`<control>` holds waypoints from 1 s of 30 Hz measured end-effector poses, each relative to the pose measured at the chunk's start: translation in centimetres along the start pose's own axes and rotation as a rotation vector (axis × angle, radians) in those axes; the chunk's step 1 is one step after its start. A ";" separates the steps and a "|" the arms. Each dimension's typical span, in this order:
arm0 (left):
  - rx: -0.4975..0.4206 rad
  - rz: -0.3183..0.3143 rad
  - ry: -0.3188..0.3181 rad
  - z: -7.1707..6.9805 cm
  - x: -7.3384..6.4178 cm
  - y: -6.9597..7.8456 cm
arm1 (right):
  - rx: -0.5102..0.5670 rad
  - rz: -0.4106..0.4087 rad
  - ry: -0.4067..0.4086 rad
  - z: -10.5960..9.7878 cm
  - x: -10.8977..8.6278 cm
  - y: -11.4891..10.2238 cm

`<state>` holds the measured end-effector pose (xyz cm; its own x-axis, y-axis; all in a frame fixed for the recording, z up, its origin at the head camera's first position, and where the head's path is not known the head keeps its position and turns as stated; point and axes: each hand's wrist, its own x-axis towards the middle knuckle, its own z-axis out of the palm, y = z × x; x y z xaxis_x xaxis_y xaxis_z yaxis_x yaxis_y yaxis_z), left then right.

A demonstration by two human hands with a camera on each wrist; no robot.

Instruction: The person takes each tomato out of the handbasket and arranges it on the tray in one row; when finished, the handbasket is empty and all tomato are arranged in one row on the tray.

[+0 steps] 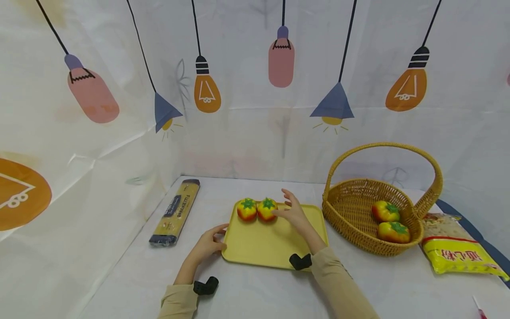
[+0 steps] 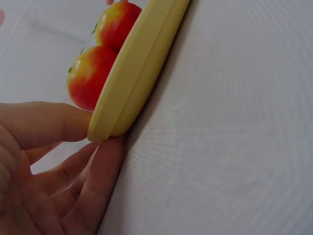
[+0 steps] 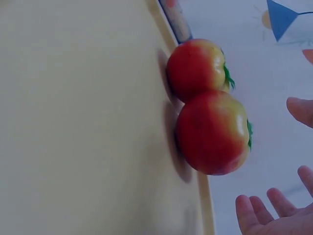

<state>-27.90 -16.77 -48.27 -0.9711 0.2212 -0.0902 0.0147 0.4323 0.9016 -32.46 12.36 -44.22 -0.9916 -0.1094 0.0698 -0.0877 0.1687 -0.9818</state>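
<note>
Two red-and-yellow tomatoes, a left one (image 1: 247, 212) and a right one (image 1: 267, 212), sit side by side at the back of a yellow tray (image 1: 263, 246). My left hand (image 1: 207, 244) pinches the tray's left edge; in the left wrist view its thumb (image 2: 54, 122) lies on one side of the rim and its fingers on the other. Just right of the tomatoes, my right hand (image 1: 295, 215) hovers over the tray with fingers spread. The right wrist view shows a gap between its fingertips (image 3: 243, 203) and the nearer tomato (image 3: 215, 134).
To the right stands a wicker basket (image 1: 350, 228) with a tall handle, holding two more tomatoes (image 1: 392, 231). A yellow food bag (image 1: 458, 252) lies beyond it. On the left is a spaghetti pack (image 1: 177, 210). A printed white curtain (image 1: 247, 133) encloses the table's back and left.
</note>
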 end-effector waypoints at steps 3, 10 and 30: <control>0.002 -0.002 0.000 0.0 0.0 -0.1 | 0.004 -0.010 0.000 -0.3 -0.2 -0.2; 0.002 0.000 0.001 0.1 0.1 -0.3 | -0.010 -0.034 0.014 -0.9 -0.6 -0.6; 0.000 0.003 0.008 0.1 0.0 -0.1 | -0.018 -0.047 0.042 -2.0 -1.4 -1.0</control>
<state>-27.84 -16.74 -48.40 -0.9729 0.2154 -0.0844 0.0173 0.4316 0.9019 -31.22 14.27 -42.95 -0.9894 -0.0762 0.1236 -0.1357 0.1823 -0.9738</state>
